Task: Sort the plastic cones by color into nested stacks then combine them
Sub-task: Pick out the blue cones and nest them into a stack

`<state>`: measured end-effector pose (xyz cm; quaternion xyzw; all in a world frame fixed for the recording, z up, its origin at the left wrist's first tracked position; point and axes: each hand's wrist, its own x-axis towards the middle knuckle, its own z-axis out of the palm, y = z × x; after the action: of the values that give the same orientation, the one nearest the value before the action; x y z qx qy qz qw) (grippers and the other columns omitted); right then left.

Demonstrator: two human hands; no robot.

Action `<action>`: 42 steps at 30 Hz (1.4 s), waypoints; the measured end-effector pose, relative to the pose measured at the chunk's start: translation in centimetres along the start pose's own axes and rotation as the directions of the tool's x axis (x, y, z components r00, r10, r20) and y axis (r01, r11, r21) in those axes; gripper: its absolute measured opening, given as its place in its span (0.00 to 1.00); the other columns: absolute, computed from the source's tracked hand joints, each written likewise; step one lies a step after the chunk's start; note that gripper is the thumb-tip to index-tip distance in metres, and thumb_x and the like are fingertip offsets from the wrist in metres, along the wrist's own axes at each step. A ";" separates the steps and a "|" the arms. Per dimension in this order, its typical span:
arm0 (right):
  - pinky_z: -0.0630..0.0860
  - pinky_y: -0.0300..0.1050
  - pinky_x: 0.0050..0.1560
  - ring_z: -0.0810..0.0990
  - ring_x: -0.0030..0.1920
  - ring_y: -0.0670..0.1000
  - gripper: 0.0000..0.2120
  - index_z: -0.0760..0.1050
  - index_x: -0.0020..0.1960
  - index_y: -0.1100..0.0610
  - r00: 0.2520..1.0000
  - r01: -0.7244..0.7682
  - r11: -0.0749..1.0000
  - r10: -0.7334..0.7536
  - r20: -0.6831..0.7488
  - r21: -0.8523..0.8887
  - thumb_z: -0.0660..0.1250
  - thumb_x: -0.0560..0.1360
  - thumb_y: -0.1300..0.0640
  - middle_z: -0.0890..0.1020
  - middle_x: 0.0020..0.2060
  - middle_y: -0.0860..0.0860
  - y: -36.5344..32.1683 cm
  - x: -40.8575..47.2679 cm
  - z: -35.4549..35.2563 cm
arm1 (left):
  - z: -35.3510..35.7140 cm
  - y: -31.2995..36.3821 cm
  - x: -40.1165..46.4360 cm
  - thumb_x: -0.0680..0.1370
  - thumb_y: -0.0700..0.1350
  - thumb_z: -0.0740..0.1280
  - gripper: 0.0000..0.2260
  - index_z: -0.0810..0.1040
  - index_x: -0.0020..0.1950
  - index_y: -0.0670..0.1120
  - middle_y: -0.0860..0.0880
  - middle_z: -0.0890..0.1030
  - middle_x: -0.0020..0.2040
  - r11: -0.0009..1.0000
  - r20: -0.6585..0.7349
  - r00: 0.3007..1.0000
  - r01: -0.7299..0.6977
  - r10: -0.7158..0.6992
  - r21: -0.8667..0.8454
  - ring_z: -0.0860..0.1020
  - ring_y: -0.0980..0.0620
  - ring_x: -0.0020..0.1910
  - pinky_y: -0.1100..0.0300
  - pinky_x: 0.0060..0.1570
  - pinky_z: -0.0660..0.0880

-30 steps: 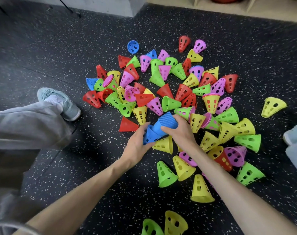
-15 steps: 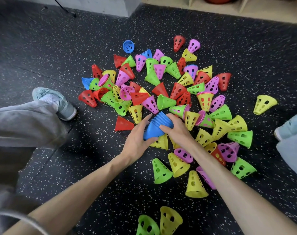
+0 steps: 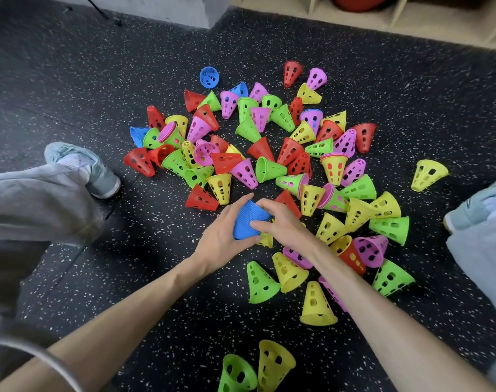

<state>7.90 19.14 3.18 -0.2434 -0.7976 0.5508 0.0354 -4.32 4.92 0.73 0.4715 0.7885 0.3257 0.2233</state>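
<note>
A nested stack of blue cones [image 3: 248, 220] is held low over the speckled floor, in front of a big pile of loose red, green, yellow and pink cones [image 3: 269, 154]. My left hand [image 3: 222, 236] grips the stack from the left and below. My right hand [image 3: 280, 222] grips it from the right, fingers curled over its side. Loose blue cones remain in the pile: one [image 3: 209, 77] at the far edge, one [image 3: 137, 135] at the left edge, one [image 3: 241, 89] among pink ones.
My legs in grey trousers and pale shoes flank the pile, one shoe [image 3: 82, 168] at left, another [image 3: 478, 206] at right. A green cone [image 3: 238, 373] and a yellow cone [image 3: 275, 363] lie near the bottom edge. A wooden shelf [image 3: 382, 15] stands beyond.
The blue stack has been pushed together into a shorter, tighter stack between both hands. Both hands have stayed on it, shifting slightly left.
</note>
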 end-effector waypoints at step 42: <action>0.68 0.39 0.47 0.78 0.55 0.51 0.16 0.81 0.64 0.51 0.908 -0.270 0.825 0.046 -0.417 -0.497 0.64 0.80 0.63 0.80 0.63 0.52 3.4 20.1 -20.0 | 3.2 -8.9 5.5 0.72 0.64 0.69 0.40 0.61 0.80 0.53 0.51 0.71 0.65 0.991 -0.174 0.978 -0.096 0.111 0.092 0.70 0.58 0.61 0.56 0.54 0.76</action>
<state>-2.12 45.88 3.63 -0.4138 -0.8740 0.2434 0.0750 -10.06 7.75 -8.21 0.4897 0.7926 0.3448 0.1145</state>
